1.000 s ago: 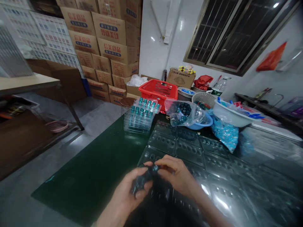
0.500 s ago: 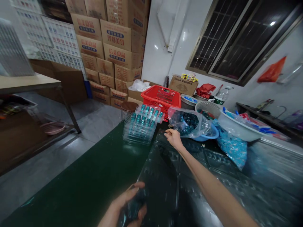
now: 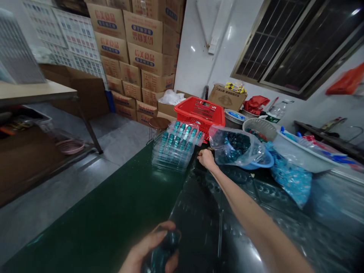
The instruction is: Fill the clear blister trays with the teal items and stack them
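My left hand (image 3: 155, 248), low in the view, is closed round a dark teal, glossy rounded object (image 3: 167, 242); its full shape is hidden by the fingers and blurred. My right hand (image 3: 206, 158) is stretched forward to the far corner of the dark clear plastic tray sheets (image 3: 199, 220). Its fingers are bent together, and what they hold, if anything, cannot be made out. Just beyond it lies an open clear plastic bag (image 3: 217, 146) with many dark teal pieces (image 3: 240, 146), resting in a blue basin (image 3: 264, 162). Left of that hand stands a stack of clear trays (image 3: 170, 161) holding teal pieces.
The green tabletop (image 3: 113, 212) runs along the left. A red plastic basket (image 3: 199, 113) sits behind the trays. To the right are a pale basin (image 3: 307, 151) and a bag of blue wrapped pieces (image 3: 292, 182). Cardboard boxes (image 3: 145, 34) are stacked against the wall.
My right hand's fingers have drawn closer together at the far corner of the sheets. The view has shifted slightly, and my left hand keeps its hold on the teal object.
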Available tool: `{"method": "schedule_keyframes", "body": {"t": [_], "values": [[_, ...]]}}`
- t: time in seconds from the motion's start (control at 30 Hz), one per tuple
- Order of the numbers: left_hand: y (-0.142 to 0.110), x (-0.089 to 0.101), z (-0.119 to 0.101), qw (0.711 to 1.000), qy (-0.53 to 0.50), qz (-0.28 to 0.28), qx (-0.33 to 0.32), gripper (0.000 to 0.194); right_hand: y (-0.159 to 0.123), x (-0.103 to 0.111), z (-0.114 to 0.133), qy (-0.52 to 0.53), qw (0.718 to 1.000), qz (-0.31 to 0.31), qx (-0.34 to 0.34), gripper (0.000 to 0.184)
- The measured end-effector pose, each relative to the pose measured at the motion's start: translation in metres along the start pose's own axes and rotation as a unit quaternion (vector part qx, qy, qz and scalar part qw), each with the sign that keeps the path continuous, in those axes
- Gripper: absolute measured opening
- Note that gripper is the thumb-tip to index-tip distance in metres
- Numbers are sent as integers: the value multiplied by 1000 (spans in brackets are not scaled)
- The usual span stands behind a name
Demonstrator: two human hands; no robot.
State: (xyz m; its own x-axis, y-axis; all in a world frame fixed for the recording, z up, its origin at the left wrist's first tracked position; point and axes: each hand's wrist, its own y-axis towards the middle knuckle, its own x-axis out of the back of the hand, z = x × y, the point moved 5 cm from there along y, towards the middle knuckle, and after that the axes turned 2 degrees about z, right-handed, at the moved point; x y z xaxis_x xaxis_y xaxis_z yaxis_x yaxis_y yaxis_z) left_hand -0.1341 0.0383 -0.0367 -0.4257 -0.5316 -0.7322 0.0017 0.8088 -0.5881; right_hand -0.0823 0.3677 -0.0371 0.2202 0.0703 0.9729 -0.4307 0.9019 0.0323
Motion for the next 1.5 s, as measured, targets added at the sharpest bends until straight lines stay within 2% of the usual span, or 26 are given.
{"method": "schedule_keyframes", "body": {"t": [0.13, 0.23, 0.3, 0.37, 0.43, 0.5, 0.57, 0.63, 0.7, 0.77, 0.8, 0.87, 0.93, 1.03, 1.13, 1.2, 1.33, 1.5], "values": [[-1, 1, -4, 998, -15, 43, -31, 22, -16, 12, 15, -1, 1000, 0, 13, 22], [-2, 4, -7, 995, -28, 77, -51, 21, -50, 32, 35, 25, 998, -17, 49, 37], [-3, 6, -7, 995, -24, 83, -58, 21, -90, 46, 49, 56, 994, -24, 91, 45], [-3, 5, -6, 995, -11, 81, -61, 21, -140, 55, 63, 104, 983, -3, 148, 37], [-3, 3, -2, 995, 8, 71, -63, 21, -194, 60, 81, 245, 929, 67, 268, 34], [-2, 0, 2, 995, 28, 50, -76, 19, -232, 62, 87, 283, 905, 84, 307, 34], [-2, -2, 7, 994, 50, 30, -93, 16, -252, 63, 87, 289, 902, 79, 312, 36], [-2, -6, 11, 992, 72, 23, -96, 19, -257, 63, 82, 298, 904, 68, 297, 34], [-4, -10, 15, 992, 91, 29, -88, 24, -256, 63, 75, 324, 906, 59, 266, 23], [-6, -15, 17, 989, 111, 41, -92, 27, -254, 60, 66, 377, 898, 80, 214, 12], [-8, -19, 17, 986, 123, 47, -102, 26, -253, 56, 63, 417, 885, 106, 178, 10], [-13, -24, 17, 979, 151, 48, -131, 23, -256, 47, 57, 506, 839, 173, 103, 14], [-17, -27, 18, 971, 174, 28, -159, 21, -262, 39, 56, 584, 779, 222, 50, 19], [-21, -29, 20, 962, 200, 9, -186, 20, -270, 33, 58, 662, 706, 250, 20, 23], [-25, -33, 23, 956, 215, 32, -197, 19, -276, 32, 62, 701, 658, 273, 14, 24], [-27, -35, 24, 956, 212, 44, -196, 19, -279, 33, 63, 710, 646, 279, 12, 24], [-33, -37, 27, 961, 192, 59, -189, 19, -285, 37, 63, 708, 647, 284, 7, 27], [-37, -34, 29, 957, 218, 100, -162, 13, -292, 36, 66, 737, 611, 290, -4, 24]]}}
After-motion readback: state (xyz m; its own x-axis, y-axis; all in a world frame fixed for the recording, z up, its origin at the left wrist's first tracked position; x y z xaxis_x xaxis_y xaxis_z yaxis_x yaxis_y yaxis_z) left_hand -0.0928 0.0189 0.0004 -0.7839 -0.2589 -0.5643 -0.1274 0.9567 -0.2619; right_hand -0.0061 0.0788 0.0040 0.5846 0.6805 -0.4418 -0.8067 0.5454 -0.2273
